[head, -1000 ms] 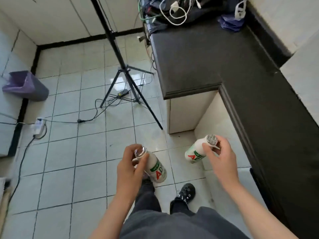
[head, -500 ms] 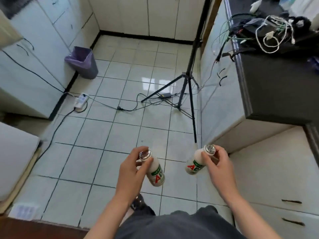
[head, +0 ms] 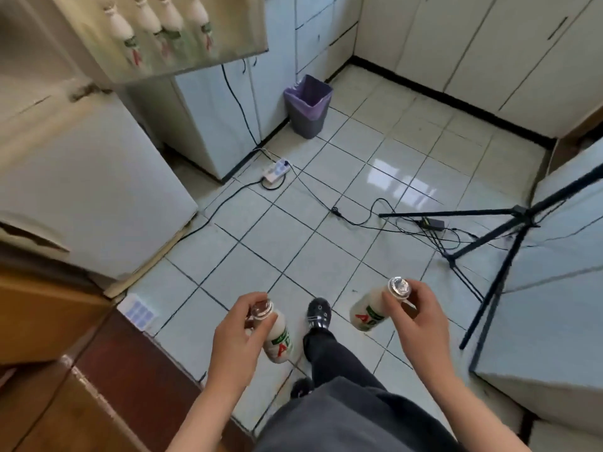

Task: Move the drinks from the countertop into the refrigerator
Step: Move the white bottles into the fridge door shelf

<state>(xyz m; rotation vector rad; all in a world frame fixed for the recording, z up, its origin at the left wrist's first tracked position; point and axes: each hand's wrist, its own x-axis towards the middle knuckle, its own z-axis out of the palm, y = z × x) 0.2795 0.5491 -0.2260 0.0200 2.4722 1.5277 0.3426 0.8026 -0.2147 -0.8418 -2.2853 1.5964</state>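
My left hand [head: 236,331] grips a small white drink bottle [head: 277,334] by its neck, foil cap up. My right hand [head: 414,313] pinches a second white bottle [head: 370,309] just below its foil cap [head: 398,286]. Both bottles hang over the tiled floor in front of me. The white refrigerator [head: 85,190] stands at the left. Its upper door [head: 163,31] is swung open, and several white bottles [head: 160,24] stand in a row in the door shelf. The countertop is out of view.
A purple-lined bin [head: 308,106] stands by the cabinets. A power strip [head: 275,169] and cables [head: 359,220] lie on the tiles. A black tripod [head: 502,243] spreads its legs at the right. A brown wooden surface [head: 65,386] fills the lower left.
My view has swung left, away from the dark countertop; the refrigerator and its open door have come into sight. Both hands still hold their bottles the same way.
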